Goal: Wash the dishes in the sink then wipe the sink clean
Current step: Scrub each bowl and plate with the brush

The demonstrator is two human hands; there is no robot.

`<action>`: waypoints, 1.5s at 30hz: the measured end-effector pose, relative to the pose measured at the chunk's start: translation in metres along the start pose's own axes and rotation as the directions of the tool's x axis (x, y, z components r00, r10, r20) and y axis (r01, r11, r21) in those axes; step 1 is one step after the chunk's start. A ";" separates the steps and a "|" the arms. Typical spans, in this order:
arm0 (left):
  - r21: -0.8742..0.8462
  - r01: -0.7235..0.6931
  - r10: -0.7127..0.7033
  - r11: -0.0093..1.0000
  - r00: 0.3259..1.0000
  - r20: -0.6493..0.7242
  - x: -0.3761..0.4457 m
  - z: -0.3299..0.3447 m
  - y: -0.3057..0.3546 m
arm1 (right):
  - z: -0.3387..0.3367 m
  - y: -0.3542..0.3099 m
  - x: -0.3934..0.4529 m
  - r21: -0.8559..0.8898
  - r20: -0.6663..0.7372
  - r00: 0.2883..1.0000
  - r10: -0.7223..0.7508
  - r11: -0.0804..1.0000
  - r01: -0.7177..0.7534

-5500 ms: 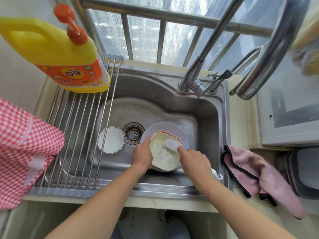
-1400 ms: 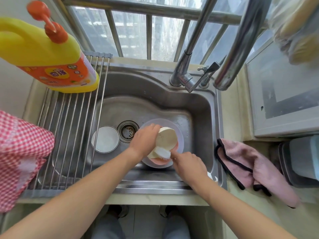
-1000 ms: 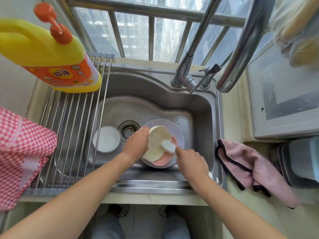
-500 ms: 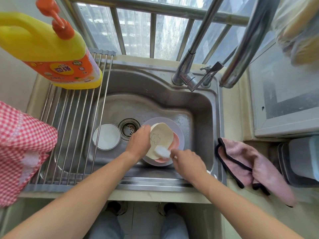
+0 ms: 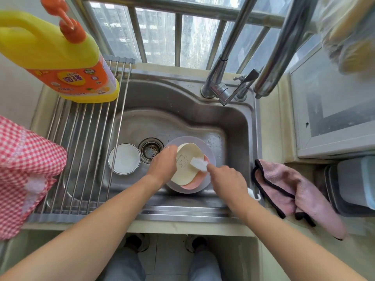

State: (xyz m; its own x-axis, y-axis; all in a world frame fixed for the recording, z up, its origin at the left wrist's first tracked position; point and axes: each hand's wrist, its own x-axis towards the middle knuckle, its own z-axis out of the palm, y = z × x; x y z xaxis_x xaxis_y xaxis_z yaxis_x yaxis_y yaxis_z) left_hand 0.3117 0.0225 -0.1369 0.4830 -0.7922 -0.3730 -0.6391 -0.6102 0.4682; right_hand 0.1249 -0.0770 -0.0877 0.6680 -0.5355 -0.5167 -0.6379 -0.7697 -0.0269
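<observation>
My left hand (image 5: 162, 166) has tipped the cream bowl (image 5: 185, 165) bottom-up, gripping it, while my right hand (image 5: 226, 179), pinching the sponge (image 5: 198, 163), scrubs its underside, so rinsing comes soon.

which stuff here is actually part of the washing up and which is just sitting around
In use: cream bowl held by left hand; white scrubber in right hand; pink dish, clear plate, white bowl, sink.
Lying about: detergent bottle, pink cloth, checked cloth.
</observation>
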 end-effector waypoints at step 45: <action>-0.394 0.114 -0.150 0.912 0.987 -0.062 0.001 0.001 -0.007 | 0.001 -0.012 -0.007 0.090 0.006 0.998 0.065 0.994 -0.066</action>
State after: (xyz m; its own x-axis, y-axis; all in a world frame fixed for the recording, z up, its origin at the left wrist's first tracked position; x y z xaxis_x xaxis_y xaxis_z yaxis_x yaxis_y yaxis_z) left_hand 0.3164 0.0255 -0.1412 0.6096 -0.6906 -0.3892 -0.2918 -0.6520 0.6998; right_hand 0.1276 -0.0631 -0.0851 0.6227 -0.5827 -0.5222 -0.7122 -0.6985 -0.0699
